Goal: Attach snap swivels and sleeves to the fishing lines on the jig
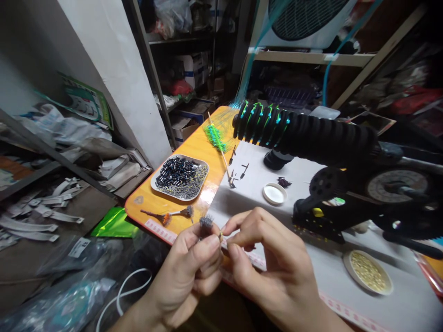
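Observation:
My left hand [195,265] is closed, its thumb and forefinger gripping a small grey bristly bundle [206,222] whose spiky end sticks up. A tiny yellowish bit [220,236] shows at those fingertips. Close beside it is my right hand [268,256], thumb and forefinger bent toward that bit; whatever they pinch is too small to make out. On the table just beyond my left hand lie an orange-and-dark tufted piece [164,218] and a grey tufted piece [188,211]. Past them, a white tray [154,188] holds many small dark shiny tubes and grey-yellow bits.
A black ribbed cylinder machine [304,136] wound with green and blue strands spans the right side. A green bristly stick [216,137], a shallow white dish [275,193] and a bowl of gold bits [390,289] are on the table. Left stand cluttered shelves.

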A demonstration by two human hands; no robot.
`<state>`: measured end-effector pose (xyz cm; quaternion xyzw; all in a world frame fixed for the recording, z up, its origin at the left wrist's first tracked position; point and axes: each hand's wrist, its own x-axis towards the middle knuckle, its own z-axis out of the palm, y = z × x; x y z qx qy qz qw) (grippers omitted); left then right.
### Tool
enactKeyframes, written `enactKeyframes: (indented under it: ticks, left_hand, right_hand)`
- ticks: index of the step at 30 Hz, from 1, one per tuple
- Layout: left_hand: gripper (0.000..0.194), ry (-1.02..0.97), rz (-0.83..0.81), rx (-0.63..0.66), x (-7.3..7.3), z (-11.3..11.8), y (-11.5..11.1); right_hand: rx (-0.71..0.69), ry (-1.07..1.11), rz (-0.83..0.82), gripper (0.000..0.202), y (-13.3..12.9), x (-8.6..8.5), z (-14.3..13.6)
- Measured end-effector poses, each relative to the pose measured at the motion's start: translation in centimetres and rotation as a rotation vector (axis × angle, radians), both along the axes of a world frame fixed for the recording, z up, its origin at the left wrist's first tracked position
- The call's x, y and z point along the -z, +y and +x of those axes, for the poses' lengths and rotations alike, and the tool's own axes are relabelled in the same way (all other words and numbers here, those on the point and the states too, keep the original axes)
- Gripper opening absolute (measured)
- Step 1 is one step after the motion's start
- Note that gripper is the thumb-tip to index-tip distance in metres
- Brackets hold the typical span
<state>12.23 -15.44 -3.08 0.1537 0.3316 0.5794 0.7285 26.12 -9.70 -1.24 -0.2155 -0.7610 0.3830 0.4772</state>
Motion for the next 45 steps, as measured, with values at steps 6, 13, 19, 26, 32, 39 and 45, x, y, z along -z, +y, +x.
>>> enactKeyframes:
  ticks: [6,13,19,26,32,39,45]
  left_hand:
    - [0.036,0.010,0.010,-0.004,-0.2,0.1,0.0]
    - [0.035,0.008,0.021,-0.017,-0.1,0.2,0.1]
    - [0.035,-0.011,0.025,-0.015,-0.2,0.1,0.0]
    - [0.031,0.117,0.051,-0.079,0.8,0.0,-0.1]
    - [0.009,0.567,0.266,-0.299,1.5,-0.3,-0.6]
    - [0.011,0.663,0.552,-0.328,1.2,-1.2,0.2]
    - [0.008,0.410,0.639,-0.190,0.9,-0.8,0.2]
  right_hand:
    - [0.005,-0.018,0.003,0.015,0.0,0.2,0.1]
    - [0.005,-0.013,0.010,0.015,0.0,0.3,0.1]
    - [0.004,-0.009,0.016,0.014,0.0,0.2,0.0]
    - [0.003,-0.011,0.001,0.013,0.1,0.4,0.2]
    - [-0.035,-0.010,-0.090,0.017,0.3,0.5,0.5]
    - [-0.097,0.040,-0.202,0.012,0.5,0.2,0.2]
    - [-0.101,0.016,0.022,0.012,0.8,0.7,0.0]
